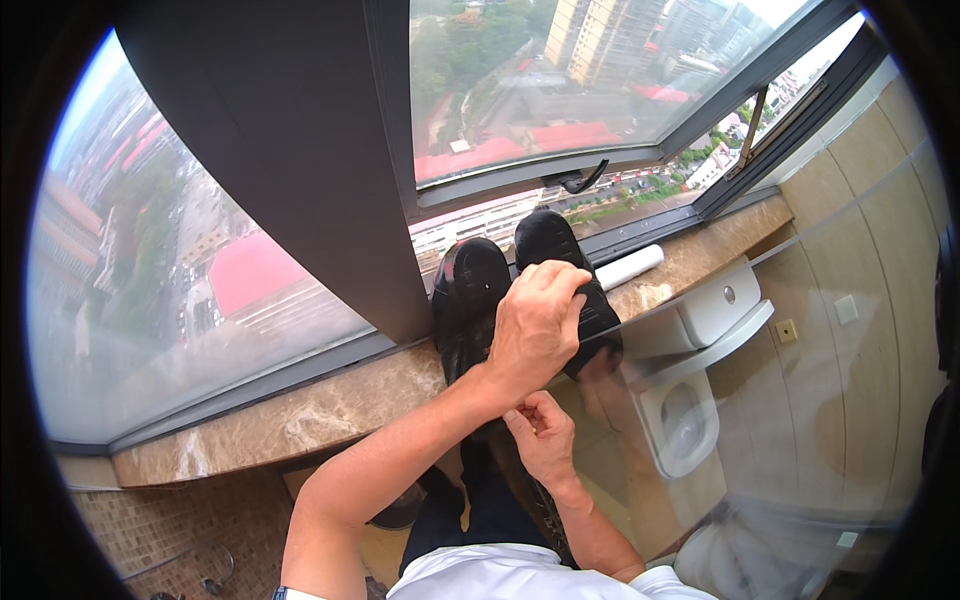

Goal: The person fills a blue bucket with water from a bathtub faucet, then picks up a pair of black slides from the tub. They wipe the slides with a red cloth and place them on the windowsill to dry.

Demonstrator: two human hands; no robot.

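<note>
My left hand (538,319) is raised over a pair of black shoes on the window sill, its fingertips drawn together. Whether anything thin sits between them cannot be made out. The left black shoe (472,285) and the right black shoe (551,240) have their toes towards the window. Closer to my body, below my left wrist, my right hand (546,435) pinches its thumb and fingers together. A small yellow thing (534,430) shows at that pinch; most of it is hidden.
A marble sill (322,416) runs under the tilted-out window, which has a black handle (585,180). On the sill lies a white roll (630,266). To the right, behind a clear glass panel (750,420) with reflections, stands a toilet (679,424). A broad dark post (277,150) divides the windows.
</note>
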